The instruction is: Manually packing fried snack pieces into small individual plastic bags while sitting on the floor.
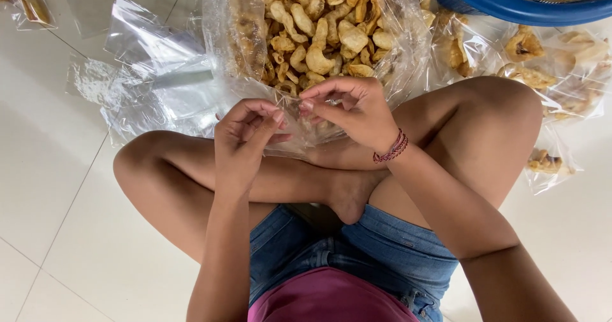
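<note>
Fingertips of both hands meet over the lap, pinched on the thin clear plastic of a small clear bag [294, 121] that is hard to make out against the larger bag behind it. The left hand [245, 137] has thumb and forefinger closed on the film from the left; the right hand [347, 108], with a red braided bracelet [391, 148] at the wrist, pinches it from the right, its other fingers curled. The held film hangs just in front of the crossed legs, between the knees. Its long axis and which way its mouth points cannot be told, since the plastic is transparent and crumpled.

Directly beyond the hands stands a large clear sack [319, 35], mouth open upward, full of pale golden curled fried snacks. To its left lies a loose heap of empty clear bags [150, 73] spread flat on the white tiled floor [57, 188]. To the right, near the person's right knee, several small filled packets [554, 73] of the same snacks lie on the floor, one more lower down beside the thigh. A blue plastic basin [510, 3] sits at the top right edge, partly out of frame. Another small packet [29, 3] lies at the top left corner.
</note>
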